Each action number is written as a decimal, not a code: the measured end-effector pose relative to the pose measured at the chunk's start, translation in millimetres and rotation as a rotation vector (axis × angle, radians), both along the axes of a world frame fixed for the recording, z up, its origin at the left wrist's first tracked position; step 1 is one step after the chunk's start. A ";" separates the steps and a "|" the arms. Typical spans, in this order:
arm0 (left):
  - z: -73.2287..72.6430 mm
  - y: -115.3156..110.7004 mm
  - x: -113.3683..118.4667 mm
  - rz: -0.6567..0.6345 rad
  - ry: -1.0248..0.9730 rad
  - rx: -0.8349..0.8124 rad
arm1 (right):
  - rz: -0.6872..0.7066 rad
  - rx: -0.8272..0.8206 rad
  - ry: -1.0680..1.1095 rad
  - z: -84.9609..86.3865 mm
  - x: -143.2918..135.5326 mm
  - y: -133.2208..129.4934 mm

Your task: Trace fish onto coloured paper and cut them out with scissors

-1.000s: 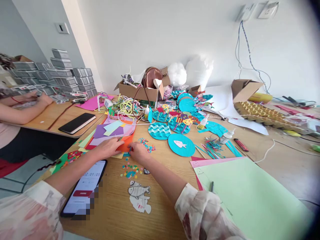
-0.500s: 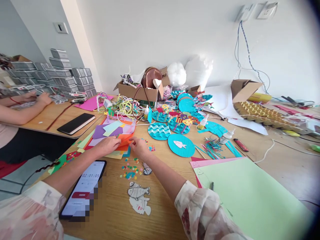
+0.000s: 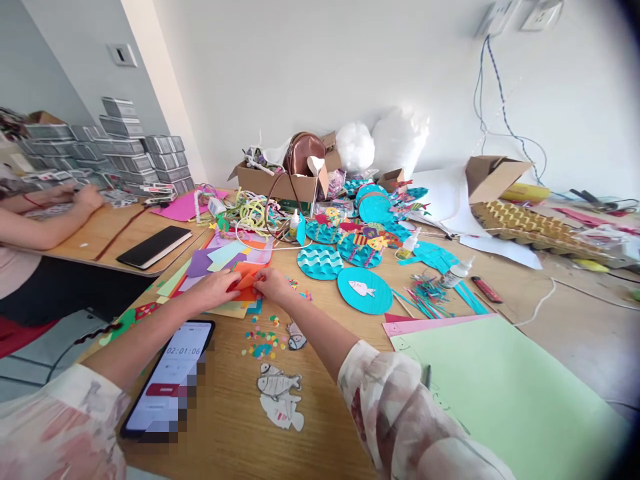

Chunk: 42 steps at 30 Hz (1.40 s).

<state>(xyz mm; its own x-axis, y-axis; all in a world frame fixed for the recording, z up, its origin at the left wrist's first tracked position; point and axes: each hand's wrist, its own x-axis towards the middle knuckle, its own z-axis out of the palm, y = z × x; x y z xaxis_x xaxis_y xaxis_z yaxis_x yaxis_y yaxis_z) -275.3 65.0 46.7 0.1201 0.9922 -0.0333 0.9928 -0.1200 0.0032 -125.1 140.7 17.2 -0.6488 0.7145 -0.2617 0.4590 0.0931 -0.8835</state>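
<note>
Pinching bent bright-orange paper sheet point(image 3: 246, 281) with closed fingers point(image 3: 231, 279), left hand point(image 3: 216, 289) at nine o'clock, right hand point(image 3: 274, 285) at three; could totally rip it tugging unevenly.

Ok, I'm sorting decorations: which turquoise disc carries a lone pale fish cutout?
The front disc nearest the green sheet: it looks flat with one pale fish, while the wavy disc on its left shows none.

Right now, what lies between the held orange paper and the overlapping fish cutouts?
In the head view, nearest the orange paper are yellow paper and blue paper, then scattered coloured dots, with a separate fish cutout beside them.
</note>
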 end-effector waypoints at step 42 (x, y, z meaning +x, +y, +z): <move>-14.7 0.9 -27.2 -0.044 -0.179 0.133 | 0.239 0.841 -0.414 -3.3 19.5 -32.8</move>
